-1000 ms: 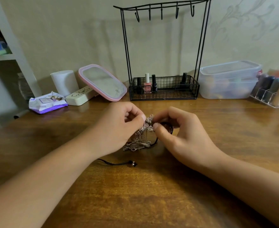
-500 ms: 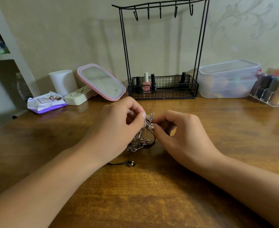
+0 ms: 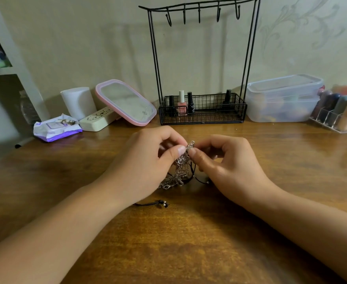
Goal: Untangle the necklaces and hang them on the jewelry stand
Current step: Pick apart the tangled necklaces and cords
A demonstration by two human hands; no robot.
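Observation:
A tangled bunch of necklaces [image 3: 179, 173], silver chain mixed with thin black cord, hangs between my hands just above the wooden table [image 3: 189, 242]. My left hand [image 3: 148, 160] pinches the top of the tangle with thumb and fingers. My right hand [image 3: 226, 162] pinches the same knot from the right side. A loose black cord end [image 3: 158, 203] with a small bead lies on the table below my left wrist. The black wire jewelry stand [image 3: 201, 64] rises at the back, its several top hooks bare.
The stand's basket holds nail polish bottles [image 3: 182, 105]. Left of it lean a pink-framed mirror [image 3: 125, 102], a white case, a white cup [image 3: 78, 102] and a wipes packet [image 3: 56, 128]. A lidded plastic box [image 3: 283, 99] and a clear organizer [image 3: 338, 111] stand at the right.
Both hands have shifted slightly and drawn closer at the top of the tangle. The chains hang a little differently; the loose cord end stays on the table.

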